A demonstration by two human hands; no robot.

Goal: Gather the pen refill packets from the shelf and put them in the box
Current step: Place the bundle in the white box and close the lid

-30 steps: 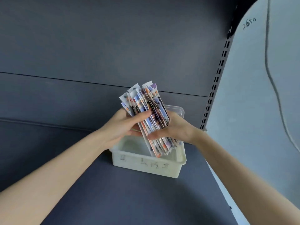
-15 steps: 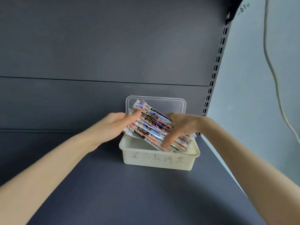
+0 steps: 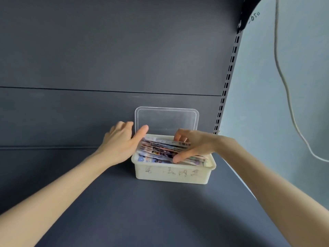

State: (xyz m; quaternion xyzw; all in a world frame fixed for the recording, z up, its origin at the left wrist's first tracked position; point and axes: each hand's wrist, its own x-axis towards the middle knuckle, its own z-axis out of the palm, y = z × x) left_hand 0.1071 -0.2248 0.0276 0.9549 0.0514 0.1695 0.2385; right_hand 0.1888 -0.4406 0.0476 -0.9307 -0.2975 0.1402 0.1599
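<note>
Packets (image 3: 160, 150) in box (image 3: 170, 175) | hands (image 3: 194, 145) cover stack | box lettering illegible

We cannot read the smudged writing on the box (image 3: 173, 173), nor the blurred packets (image 3: 160, 151), whose right ends our right hand (image 3: 197, 145) hides.

Faded handwritten characters across the front wall of the box (image 3: 173, 173), not legible; dark scrawled marks high on the wall (image 3: 254, 16), unreadable; barcode on one refill packet (image 3: 184, 144).
</note>
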